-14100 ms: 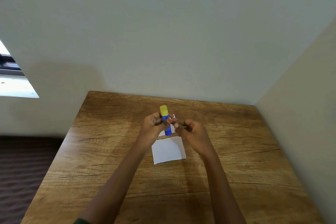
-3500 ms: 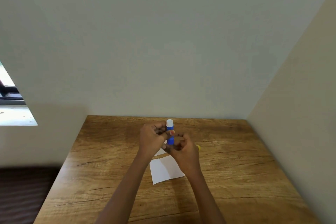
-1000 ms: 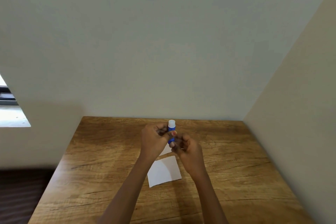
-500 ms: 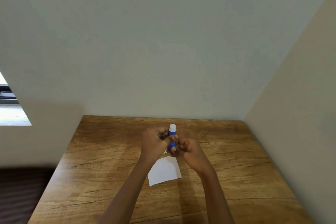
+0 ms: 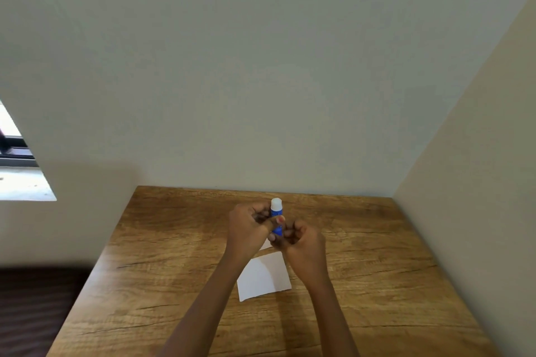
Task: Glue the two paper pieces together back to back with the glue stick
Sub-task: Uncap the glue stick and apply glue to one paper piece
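wooden table (image 5: 174,269) – pale walls (image 5: 261,66), window (image 5: 17,171)

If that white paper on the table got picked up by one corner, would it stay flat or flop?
The paper looks thin and lies flat on the wooden table, so it would probably droop and weigh almost nothing. Flush against the wood, its edge may be hard to catch.

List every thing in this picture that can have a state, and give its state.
glue stick: uncapped, white tip up, held upright above the table.
left hand: grips the glue stick's barrel.
right hand: fingers curled round the glue stick's base.
near paper piece: flat on the table, no hand on it.
far paper piece: mostly hidden behind the hands.
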